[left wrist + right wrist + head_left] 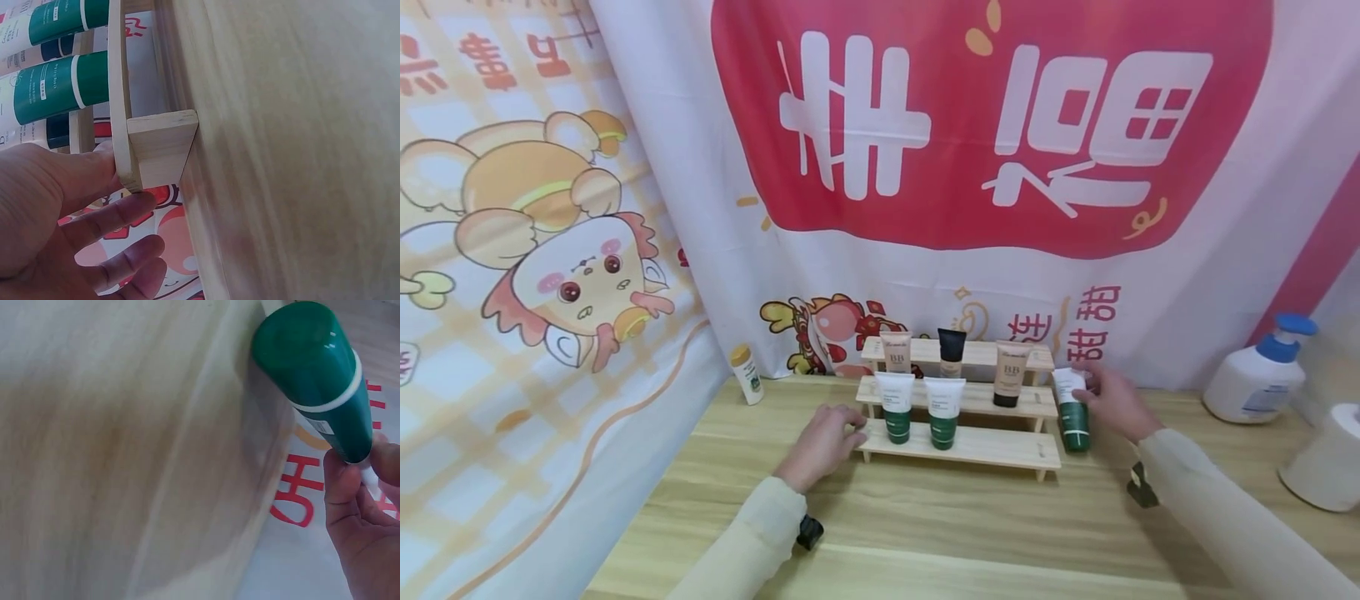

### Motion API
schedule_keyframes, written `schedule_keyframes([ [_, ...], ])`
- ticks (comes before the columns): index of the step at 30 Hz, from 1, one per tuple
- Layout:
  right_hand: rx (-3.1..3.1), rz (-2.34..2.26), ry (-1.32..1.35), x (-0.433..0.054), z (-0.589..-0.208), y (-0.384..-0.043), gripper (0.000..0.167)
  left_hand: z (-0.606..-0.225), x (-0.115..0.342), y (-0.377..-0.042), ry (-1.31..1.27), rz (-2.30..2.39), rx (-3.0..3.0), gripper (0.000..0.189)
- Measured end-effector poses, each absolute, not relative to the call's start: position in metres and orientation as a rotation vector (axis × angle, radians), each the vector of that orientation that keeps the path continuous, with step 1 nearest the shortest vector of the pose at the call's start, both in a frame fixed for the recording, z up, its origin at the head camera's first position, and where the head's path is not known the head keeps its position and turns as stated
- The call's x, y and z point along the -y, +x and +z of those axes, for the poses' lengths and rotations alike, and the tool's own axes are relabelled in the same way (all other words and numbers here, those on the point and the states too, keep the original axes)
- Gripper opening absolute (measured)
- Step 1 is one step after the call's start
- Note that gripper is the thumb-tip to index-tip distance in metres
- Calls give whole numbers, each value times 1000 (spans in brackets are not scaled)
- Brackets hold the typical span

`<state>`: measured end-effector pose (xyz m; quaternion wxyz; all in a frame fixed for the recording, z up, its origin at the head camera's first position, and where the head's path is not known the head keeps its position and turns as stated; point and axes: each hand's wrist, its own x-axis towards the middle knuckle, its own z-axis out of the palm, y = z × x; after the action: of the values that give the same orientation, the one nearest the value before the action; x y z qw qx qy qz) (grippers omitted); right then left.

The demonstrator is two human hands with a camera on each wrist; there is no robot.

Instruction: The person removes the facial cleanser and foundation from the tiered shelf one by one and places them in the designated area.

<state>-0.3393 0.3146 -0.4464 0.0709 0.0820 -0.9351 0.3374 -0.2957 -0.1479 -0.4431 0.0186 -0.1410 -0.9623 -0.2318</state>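
Your right hand (pixel 1116 404) is closed upon the white upper part of a green-capped tube (pixel 1072 410), with thumb and fingers pinching it from its sides. The tube lies directly at the fingertips, on the left side of this hand, and its green cap points downward, below the grip. It is just beside the right end of the wooden stand (pixel 1000 450) and not upon any tier. The right wrist view shows the underside of the cap, so the tube is probably lifted from the tabletop (pixel 925 517), but whether any edge touches I cannot tell.

Your left hand (pixel 822 446) holds the left end of the lowest tier, with thumb and index finger together on the board and the other fingers loose; perhaps this steadies the stand.

I judge that you are in the step of placing this tube beside two similar ones, the left green tube (pixel 897 408) and the right green tube (pixel 944 412), which stand on the lowest tier. The next move seems to call for carrying it leftward, in front of the BB tube (pixel 1010 375), and setting it upright on its cap.
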Motion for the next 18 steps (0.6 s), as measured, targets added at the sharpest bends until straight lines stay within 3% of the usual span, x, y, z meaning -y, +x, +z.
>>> schedule_keyframes([
  [7, 2828, 1040, 235, -316, -463, -348, 33, -442, 144, -293, -445, -669, 2975, 23],
  [18, 2962, 1053, 35, -318, -468, -343, 30, -441, 145, -293, -439, -611, 2981, 21],
])
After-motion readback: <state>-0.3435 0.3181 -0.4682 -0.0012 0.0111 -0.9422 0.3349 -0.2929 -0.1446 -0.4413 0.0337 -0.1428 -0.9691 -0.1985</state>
